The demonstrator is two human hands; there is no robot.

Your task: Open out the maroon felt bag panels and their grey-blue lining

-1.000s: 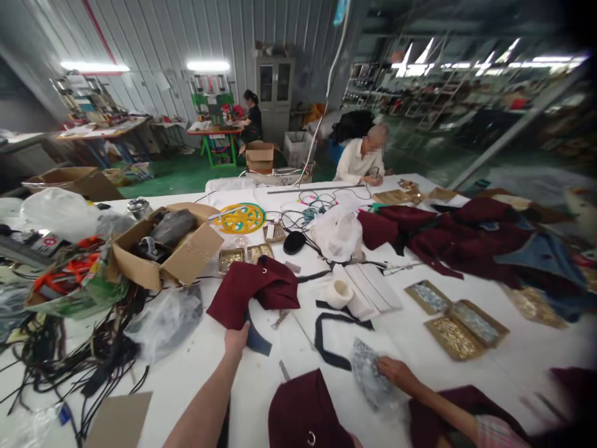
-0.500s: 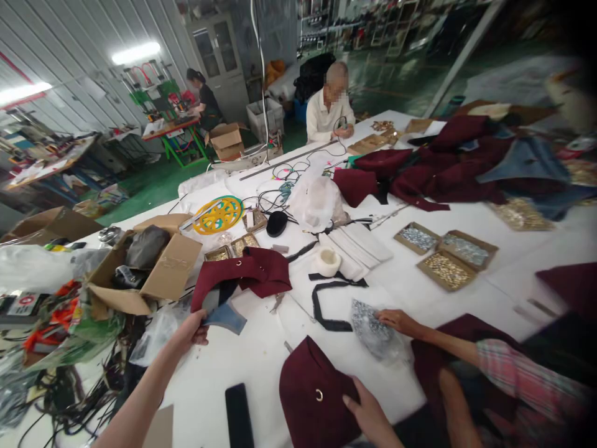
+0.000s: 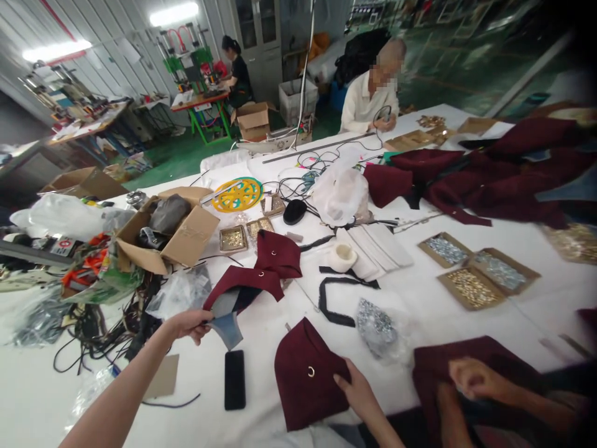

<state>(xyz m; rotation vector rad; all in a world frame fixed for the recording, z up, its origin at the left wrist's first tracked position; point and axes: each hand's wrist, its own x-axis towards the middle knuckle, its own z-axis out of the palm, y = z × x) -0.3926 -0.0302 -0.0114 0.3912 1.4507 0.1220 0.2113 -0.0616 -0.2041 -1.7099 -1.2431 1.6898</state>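
"What is farthest left?"

"On the white bench (image 3: 261,386), at nine o'clock from the middle of the view, stands an open cardboard box (image 3: 193,236). At eight o'clock is the person's left hand (image 3: 193,325), its fingers pinched together on the near-left end of a curved burgundy piece (image 3: 247,277). A blue denim part (image 3: 227,330) hangs just right of those fingers."

"And continuing right?"

"A black phone (image 3: 234,381) lies flat at seven o'clock. At six is a burgundy panel (image 3: 296,389) bearing a small curved metal fitting (image 3: 311,372). The right hand (image 3: 359,392), at five, clamps the panel's right edge, thumb on top; the other fingers are hidden."

"What lies beyond that?"

"Between four and five, a clear bag of silvery pieces (image 3: 375,326). At four, a co-worker's hands (image 3: 482,381) are blurred above dark red cloth (image 3: 466,354); I cannot tell whether they hold anything."
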